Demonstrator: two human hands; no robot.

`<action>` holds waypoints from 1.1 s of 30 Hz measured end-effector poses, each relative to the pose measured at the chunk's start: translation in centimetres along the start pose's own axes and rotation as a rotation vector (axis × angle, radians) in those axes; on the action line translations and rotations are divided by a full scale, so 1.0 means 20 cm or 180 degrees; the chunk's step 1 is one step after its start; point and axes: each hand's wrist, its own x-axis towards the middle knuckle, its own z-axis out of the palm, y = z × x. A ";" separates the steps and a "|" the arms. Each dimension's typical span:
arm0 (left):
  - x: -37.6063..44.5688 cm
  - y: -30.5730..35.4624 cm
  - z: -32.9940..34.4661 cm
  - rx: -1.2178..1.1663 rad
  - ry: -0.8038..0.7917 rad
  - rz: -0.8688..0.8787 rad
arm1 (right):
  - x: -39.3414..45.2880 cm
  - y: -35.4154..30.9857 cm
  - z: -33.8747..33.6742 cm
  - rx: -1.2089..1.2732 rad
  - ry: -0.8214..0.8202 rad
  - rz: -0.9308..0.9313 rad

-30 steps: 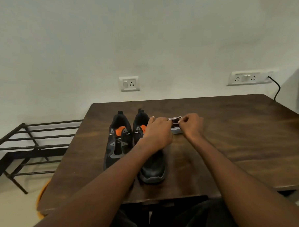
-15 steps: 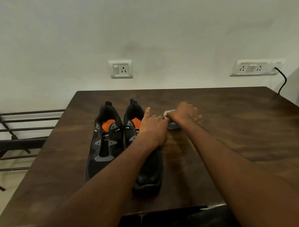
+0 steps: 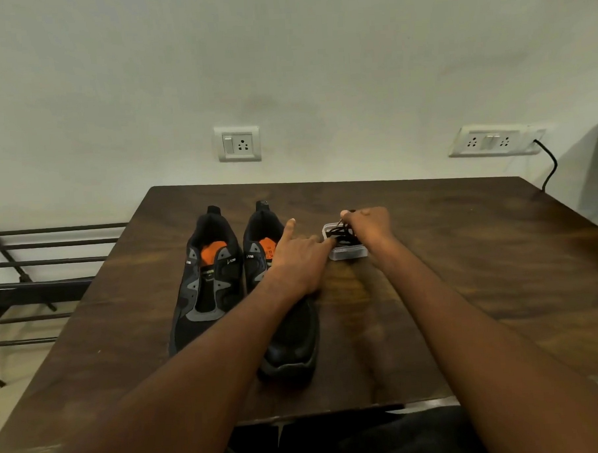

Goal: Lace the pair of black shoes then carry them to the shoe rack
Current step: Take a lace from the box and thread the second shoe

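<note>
Two black shoes with orange insoles stand side by side on the dark wooden table, toes toward me: the left shoe and the right shoe, both without laces. Right of them sits a small clear plastic box holding black laces. My left hand lies over the right shoe, its fingers reaching to the box's near left edge and the thumb raised. My right hand is above the box and pinches the black laces, lifting them a little.
A black metal shoe rack stands on the floor left of the table. The wall behind carries a socket plate and a wider switch panel with a black cable hanging down at the right.
The box's lid, seen between my hands a second ago, is gone from view. My right hand now pinches the laces above the open box. My left hand's fingers have spread toward the box.
</note>
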 end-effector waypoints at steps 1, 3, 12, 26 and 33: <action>0.00 0.00 -0.01 -0.0014 -0.0011 0.0005 | -0.01 0.01 -0.02 0.0273 -0.0018 -0.0008; 0.00 0.01 -0.01 -0.0048 -0.0001 0.0001 | -0.04 0.02 -0.06 0.0719 -0.0093 0.0021; -0.02 0.03 -0.08 -0.0397 0.0320 -0.0144 | -0.19 -0.02 -0.21 0.1961 -0.0544 -0.0144; -0.22 -0.03 -0.31 -0.3699 0.1134 -0.0854 | -0.51 -0.29 -0.37 0.3981 -0.1558 -0.0331; -0.51 0.02 -0.46 -0.5299 0.0177 -0.0292 | -0.70 -0.31 -0.36 0.4383 -0.2116 -0.0308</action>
